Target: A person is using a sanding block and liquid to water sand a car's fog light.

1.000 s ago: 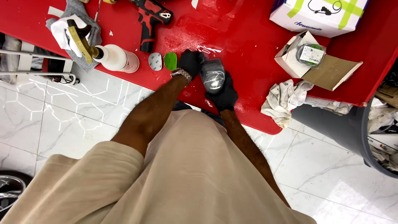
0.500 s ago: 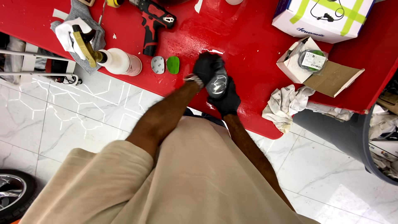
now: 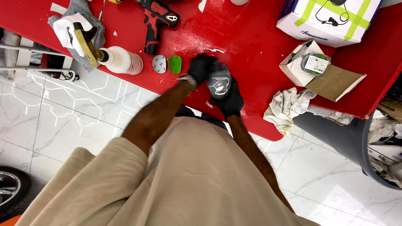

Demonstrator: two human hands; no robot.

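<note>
Gripping a shiny silver part (image 3: 218, 82) from below, the gloved right hand (image 3: 229, 99) holds it over the red bench (image 3: 251, 46); the gloved left hand (image 3: 202, 67), blurred, presses its top edge, near a green pad (image 3: 175, 64).

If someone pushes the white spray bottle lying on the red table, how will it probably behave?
The white spray bottle lies on its side near the red table edge, so its round body would probably roll. The gold trigger head may stop a full turn. It looks like plastic, so likely light unless it is full.
</note>
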